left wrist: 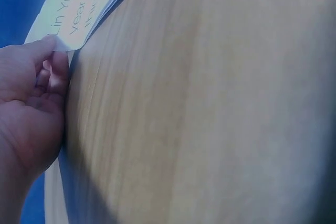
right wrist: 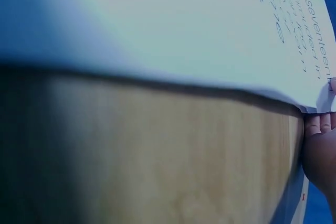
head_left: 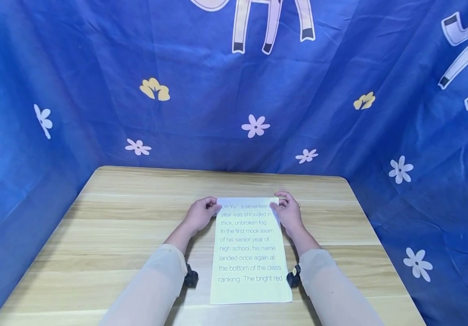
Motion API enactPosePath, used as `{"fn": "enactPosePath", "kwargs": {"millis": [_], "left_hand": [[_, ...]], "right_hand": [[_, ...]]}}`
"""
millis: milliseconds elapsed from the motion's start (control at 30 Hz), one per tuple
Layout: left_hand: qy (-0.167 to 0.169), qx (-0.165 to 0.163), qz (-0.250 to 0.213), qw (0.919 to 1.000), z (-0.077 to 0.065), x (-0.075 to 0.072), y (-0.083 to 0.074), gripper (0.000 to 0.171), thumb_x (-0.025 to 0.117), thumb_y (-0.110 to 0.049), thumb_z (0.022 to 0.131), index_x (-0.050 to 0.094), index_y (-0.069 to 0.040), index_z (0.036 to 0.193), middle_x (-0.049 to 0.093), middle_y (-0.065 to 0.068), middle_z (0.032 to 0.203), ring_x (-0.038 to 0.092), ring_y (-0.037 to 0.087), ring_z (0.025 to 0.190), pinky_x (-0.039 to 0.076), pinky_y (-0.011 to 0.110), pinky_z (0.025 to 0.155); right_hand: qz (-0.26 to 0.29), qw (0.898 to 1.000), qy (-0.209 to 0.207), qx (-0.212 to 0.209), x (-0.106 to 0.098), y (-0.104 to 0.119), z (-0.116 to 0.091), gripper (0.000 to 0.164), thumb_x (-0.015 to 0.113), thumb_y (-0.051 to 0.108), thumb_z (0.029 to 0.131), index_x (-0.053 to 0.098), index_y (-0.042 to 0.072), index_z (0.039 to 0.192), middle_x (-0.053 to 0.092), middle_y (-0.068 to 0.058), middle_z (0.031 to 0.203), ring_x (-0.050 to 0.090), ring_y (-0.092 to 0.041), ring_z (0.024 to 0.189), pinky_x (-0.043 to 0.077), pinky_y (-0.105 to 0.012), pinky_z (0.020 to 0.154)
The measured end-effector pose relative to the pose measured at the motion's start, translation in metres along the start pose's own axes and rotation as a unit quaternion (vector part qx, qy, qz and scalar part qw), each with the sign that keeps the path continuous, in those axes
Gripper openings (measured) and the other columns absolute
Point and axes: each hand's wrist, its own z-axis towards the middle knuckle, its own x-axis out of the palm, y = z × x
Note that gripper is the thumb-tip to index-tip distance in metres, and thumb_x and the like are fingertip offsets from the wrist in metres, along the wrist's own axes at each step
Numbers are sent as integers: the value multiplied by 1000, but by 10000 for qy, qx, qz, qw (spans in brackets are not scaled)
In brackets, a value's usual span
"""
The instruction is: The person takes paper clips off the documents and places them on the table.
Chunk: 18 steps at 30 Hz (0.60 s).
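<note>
A sheet of paper (head_left: pixel 250 253) with large printed English text lies lengthwise between the two forearms, its top edge farthest from the person. My left hand (head_left: pixel 202 214) pinches the sheet's upper left corner between thumb and fingers. At the upper right corner, my right hand (head_left: pixel 290 213) grips the paper, thumb on the printed face and fingers behind. The left wrist view shows the left thumb (left wrist: pixel 44 48) on the corner beside the first printed words. In the right wrist view the sheet (right wrist: pixel 184 35) fills the upper part, and only part of the right hand (right wrist: pixel 321 145) shows at the edge.
Beneath the paper is a light wood-grain table (head_left: pixel 128 231) with rounded far corners. A blue curtain (head_left: pixel 201 113) printed with flowers and animals surrounds it at the back and sides. Dark wrist devices (head_left: pixel 191 277) sit at both cuffs.
</note>
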Motion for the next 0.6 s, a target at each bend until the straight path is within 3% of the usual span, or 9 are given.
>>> {"fn": "enactPosePath", "kwargs": {"millis": [600], "left_hand": [[-6,55,48,10000,1,1,1,18,68,-24,108,73,-10,118,73,5,100,68,17,93,52,28,85]], "right_hand": [[224,9995,-219,54,-1,0,-5,38,80,4,95,74,8,133,68,5,98,63,-8,90,55,-12,74]]}}
